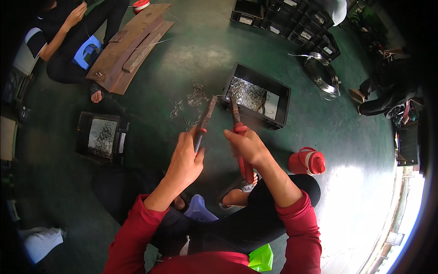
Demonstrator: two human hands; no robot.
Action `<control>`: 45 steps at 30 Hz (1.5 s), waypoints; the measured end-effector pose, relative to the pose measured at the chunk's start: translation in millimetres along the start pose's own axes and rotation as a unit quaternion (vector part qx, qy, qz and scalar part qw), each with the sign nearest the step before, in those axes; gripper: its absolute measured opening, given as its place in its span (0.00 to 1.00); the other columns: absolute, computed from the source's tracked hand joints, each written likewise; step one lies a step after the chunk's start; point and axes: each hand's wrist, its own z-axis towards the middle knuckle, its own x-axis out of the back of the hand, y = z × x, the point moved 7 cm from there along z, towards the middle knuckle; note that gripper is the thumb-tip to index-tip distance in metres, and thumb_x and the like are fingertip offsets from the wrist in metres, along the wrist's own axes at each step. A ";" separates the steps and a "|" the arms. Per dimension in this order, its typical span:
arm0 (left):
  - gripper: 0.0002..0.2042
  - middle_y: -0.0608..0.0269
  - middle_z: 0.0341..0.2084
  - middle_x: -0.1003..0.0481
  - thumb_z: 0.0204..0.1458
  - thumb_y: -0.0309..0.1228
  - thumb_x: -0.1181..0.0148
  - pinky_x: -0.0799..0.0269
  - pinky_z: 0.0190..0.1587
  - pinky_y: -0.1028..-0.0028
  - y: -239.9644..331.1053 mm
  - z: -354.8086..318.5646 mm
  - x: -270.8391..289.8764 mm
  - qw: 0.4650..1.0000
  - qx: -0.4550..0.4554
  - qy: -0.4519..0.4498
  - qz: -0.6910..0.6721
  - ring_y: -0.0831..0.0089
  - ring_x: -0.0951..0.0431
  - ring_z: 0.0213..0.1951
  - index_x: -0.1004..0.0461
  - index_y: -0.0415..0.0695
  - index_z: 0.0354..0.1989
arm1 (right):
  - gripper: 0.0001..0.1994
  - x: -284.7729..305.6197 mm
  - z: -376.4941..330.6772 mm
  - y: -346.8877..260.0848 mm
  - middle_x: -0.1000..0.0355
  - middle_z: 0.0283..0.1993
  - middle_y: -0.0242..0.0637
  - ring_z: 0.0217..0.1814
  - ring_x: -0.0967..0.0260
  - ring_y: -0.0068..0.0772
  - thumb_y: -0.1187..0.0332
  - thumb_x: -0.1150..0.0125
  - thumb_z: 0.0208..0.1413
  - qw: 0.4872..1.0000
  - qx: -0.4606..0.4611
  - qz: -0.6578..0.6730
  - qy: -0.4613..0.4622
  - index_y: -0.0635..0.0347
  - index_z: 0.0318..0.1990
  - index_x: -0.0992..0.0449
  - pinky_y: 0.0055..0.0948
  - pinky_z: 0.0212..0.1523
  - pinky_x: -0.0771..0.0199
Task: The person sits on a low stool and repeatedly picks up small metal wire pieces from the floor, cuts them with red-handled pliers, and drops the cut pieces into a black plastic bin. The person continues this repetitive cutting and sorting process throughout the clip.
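Observation:
My left hand (186, 157) grips a dark, rusty pair of pliers (205, 119) by its red-tipped handle, jaws pointing up and away from me. My right hand (246, 145) holds a red-handled pair of pliers (238, 132), its jaws reaching toward the other tool. A thin wire piece seems to sit between the two jaw tips, too small to make out. Just beyond the jaws stands a black bin (284, 98) filled with shiny bent wire pieces (246, 92). My red sleeves come in from below.
Loose wire bits (194, 98) lie on the green floor. A second black bin (82, 132) sits at left, a red jug (308, 160) at right, a wire coil (323, 73) further back. Another person (68, 36) sits beside wooden boards (130, 45). Black crates (292, 20) stack behind.

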 end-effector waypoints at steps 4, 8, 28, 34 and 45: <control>0.23 0.49 0.39 0.32 0.51 0.23 0.41 0.33 0.41 0.64 -0.7 1.3 -1.9 0.999 0.012 -0.016 -0.027 0.53 0.27 0.38 0.37 0.34 0.56 | 0.15 -4.1 -0.7 1.2 0.41 0.22 0.24 0.22 0.45 0.18 0.56 0.43 0.59 0.995 -0.020 0.097 -0.033 0.56 0.28 0.33 0.25 0.24 0.40; 0.24 0.49 0.41 0.33 0.51 0.23 0.41 0.33 0.42 0.64 -0.1 1.4 -4.4 0.999 0.016 -0.031 -0.035 0.54 0.27 0.40 0.38 0.36 0.58 | 0.14 -10.4 -1.8 -0.6 0.43 0.22 0.22 0.21 0.48 0.17 0.58 0.43 0.59 0.984 -0.021 0.156 -0.089 0.53 0.26 0.36 0.24 0.23 0.43; 0.24 0.44 0.46 0.34 0.54 0.20 0.46 0.32 0.48 0.60 -4.6 1.3 -17.3 0.999 0.020 -0.020 -0.026 0.47 0.29 0.49 0.41 0.40 0.60 | 0.16 -13.3 -12.8 -3.3 0.38 0.24 0.26 0.24 0.43 0.21 0.55 0.42 0.58 0.975 -0.043 0.195 -0.101 0.56 0.28 0.34 0.26 0.27 0.37; 0.24 0.45 0.46 0.34 0.53 0.20 0.45 0.31 0.47 0.62 -2.3 1.6 -17.9 0.999 0.018 -0.020 -0.035 0.49 0.28 0.47 0.40 0.39 0.59 | 0.16 -12.3 -9.5 -0.7 0.39 0.25 0.26 0.24 0.43 0.19 0.54 0.41 0.58 0.973 -0.057 0.189 -0.123 0.57 0.30 0.33 0.27 0.27 0.36; 0.22 0.47 0.47 0.34 0.56 0.24 0.45 0.30 0.44 0.65 2.5 -7.2 -7.1 0.992 0.075 -0.072 -0.069 0.55 0.27 0.44 0.40 0.37 0.60 | 0.27 16.6 -17.1 -25.8 0.27 0.39 0.64 0.46 0.28 0.61 0.54 0.43 0.55 0.968 0.048 -0.198 0.150 0.74 0.47 0.37 0.46 0.48 0.30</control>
